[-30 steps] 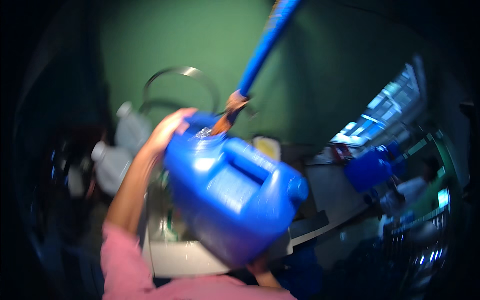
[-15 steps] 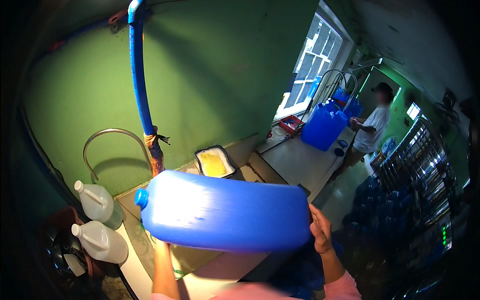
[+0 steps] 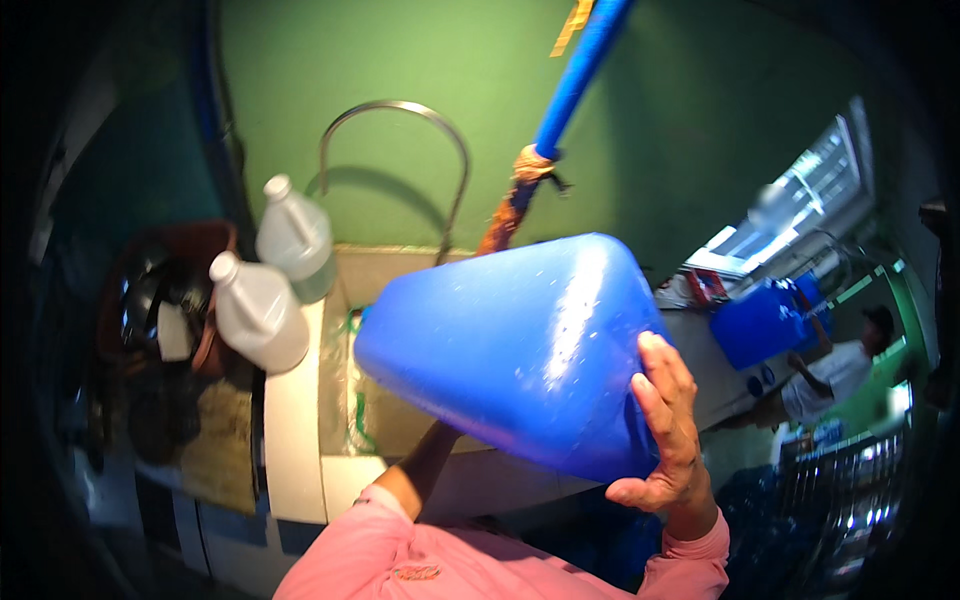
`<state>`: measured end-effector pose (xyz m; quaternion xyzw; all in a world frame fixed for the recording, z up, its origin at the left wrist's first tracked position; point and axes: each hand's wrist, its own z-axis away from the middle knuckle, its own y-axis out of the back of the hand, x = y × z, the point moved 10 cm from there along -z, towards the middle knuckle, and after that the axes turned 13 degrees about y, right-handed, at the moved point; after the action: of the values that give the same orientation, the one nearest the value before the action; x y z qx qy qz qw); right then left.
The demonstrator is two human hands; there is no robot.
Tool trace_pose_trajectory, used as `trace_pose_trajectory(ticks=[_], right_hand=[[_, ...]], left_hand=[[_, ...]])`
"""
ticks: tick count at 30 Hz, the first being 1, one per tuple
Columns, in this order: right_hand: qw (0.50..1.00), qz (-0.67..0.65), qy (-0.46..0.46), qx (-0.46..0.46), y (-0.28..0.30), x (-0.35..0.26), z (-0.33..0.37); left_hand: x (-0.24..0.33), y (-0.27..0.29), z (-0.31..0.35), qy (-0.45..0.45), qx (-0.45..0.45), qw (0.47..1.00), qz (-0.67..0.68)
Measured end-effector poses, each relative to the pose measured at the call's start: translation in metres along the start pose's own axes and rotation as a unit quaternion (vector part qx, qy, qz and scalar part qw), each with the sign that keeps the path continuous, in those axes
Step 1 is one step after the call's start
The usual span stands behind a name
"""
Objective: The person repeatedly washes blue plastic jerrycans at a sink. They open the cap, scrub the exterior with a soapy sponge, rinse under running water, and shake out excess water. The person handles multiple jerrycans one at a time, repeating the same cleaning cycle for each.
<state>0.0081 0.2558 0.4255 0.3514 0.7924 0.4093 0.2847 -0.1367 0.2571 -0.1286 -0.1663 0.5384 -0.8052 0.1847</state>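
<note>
Reddish-brown basin with dark items inside, then two translucent handled jugs, rear one part-filled with liquid, front one cloudy, on the pale surface; the left hand is hidden behind the glossy, round-edged blue container, its fingers impossible to tell; the container tilts aloft, and right-hand fingers, loosely parted, rest against its smooth end

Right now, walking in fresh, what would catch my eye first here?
The big blue container dominates the middle, held at a slant, with the person's right hand against its right end. Behind it, a blue pipe slants up before the green wall, and two pale jugs stand at left.
</note>
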Motion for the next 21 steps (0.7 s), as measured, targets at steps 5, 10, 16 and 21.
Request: trace_pose_trajectory(ticks=[5, 10, 16, 21], right_hand=[[0.997, 0.057, -0.050, -0.031, -0.026, -0.003, 0.002], [0.911, -0.203, -0.167, 0.318, -0.041, 0.039, 0.116], [0.614, -0.305, -0.379, 0.622, -0.132, 0.125, 0.302], [0.660, -0.268, -0.544, 0.445, -0.222, 0.155, 0.310]], left_hand=[[-0.008, 0.009, 0.016, -0.008, -0.009, 1.000, 0.020], [0.087, -0.012, 0.104, -0.103, 0.022, 0.993, -0.050], [0.228, -0.120, 0.271, -0.247, 0.147, 0.888, -0.359], [0.236, -0.238, 0.359, -0.449, 0.244, 0.616, -0.599]])
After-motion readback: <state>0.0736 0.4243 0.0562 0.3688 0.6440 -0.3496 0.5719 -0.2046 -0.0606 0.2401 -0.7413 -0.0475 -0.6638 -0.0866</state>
